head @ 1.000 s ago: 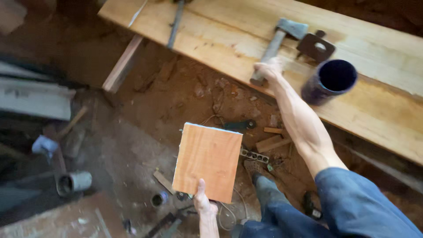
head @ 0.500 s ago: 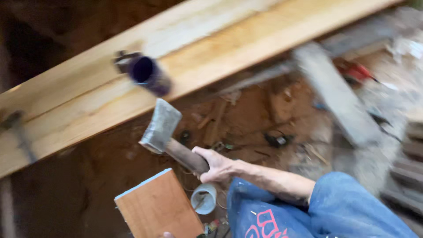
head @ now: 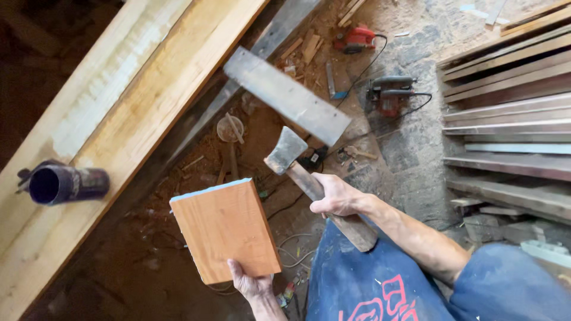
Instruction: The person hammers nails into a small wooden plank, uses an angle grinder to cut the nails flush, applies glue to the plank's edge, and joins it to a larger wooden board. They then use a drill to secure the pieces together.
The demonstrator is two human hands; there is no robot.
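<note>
My left hand (head: 253,284) grips the near edge of an orange-brown rectangular wooden board (head: 226,229), held up flat in front of me. My right hand (head: 337,195) is closed around the wooden handle of a hatchet (head: 315,187). Its grey metal head (head: 285,151) points up and away, just right of the board's top corner. The hatchet and board are apart. My blue printed trousers (head: 380,279) show below both hands.
A long pale plank bench (head: 131,107) runs along the left with a dark metal cup (head: 62,183) lying on it. A grey plank (head: 285,95), two red power tools (head: 357,38) (head: 389,95) with cables, wood scraps and stacked boards (head: 511,119) lie on the dirt floor.
My right hand took the hatchet off the bench and brought it down beside the board. The view swung right, so the bench now lies at the left.
</note>
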